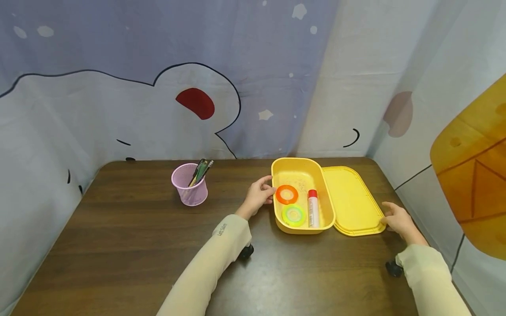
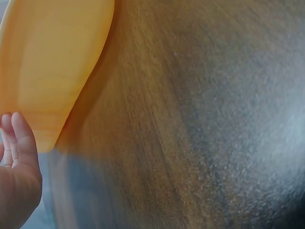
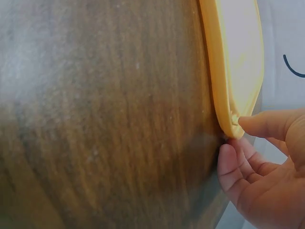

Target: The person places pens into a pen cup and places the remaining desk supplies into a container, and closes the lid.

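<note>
A yellow plastic box (image 1: 324,188) stands uncovered on the table. Inside it lie an orange tape roll (image 1: 287,194), a yellow-green tape roll (image 1: 294,215) and a white glue stick (image 1: 313,210) with a red cap. My left hand (image 1: 258,195) is at the box's left side, fingertips right at the rim. In the left wrist view its fingers (image 2: 24,138) look straight against the outer wall. To the right of the box lies its yellow lid (image 1: 352,199), the left edge beside the box. My right hand (image 1: 399,221) pinches the lid's near right corner between thumb and fingers.
A pink mesh pen holder (image 1: 193,195) with several pens stands at the back left of the brown wooden table (image 1: 130,245). A printed curtain (image 1: 276,87) hangs behind the table and along its sides.
</note>
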`<state>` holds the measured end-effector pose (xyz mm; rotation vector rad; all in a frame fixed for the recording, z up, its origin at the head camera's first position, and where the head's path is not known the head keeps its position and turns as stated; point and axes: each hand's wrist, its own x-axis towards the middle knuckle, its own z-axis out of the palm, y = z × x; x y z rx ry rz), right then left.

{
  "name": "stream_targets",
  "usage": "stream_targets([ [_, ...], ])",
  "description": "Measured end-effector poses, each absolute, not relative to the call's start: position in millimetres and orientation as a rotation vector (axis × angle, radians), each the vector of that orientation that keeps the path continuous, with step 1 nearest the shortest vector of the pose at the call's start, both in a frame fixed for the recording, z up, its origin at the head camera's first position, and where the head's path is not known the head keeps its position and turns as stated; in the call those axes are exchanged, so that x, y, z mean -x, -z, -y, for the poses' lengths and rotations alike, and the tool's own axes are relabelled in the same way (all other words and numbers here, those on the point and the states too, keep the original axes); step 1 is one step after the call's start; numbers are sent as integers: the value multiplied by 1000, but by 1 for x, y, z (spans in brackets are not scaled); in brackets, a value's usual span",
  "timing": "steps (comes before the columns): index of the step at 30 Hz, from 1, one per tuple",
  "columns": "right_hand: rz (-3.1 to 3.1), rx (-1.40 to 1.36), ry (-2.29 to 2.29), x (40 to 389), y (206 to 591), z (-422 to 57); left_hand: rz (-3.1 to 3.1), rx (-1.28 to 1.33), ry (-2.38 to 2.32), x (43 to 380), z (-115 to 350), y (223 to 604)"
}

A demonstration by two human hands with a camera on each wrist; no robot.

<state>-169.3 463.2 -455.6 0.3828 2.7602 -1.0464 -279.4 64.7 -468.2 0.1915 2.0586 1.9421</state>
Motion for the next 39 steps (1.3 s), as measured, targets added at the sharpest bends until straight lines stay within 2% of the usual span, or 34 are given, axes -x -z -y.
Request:
stream_targets([
  [19, -2752, -488, 1145, 168, 463, -466, -1989, -179, -1935, 264, -59, 442],
  [30, -2780, -509, 1129, 172, 463, -468, -1968, -169, -1962, 278, -63, 463],
  [39, -2745, -462, 1159, 174, 446, -470, -1989, -138, -1982, 278, -66, 467],
])
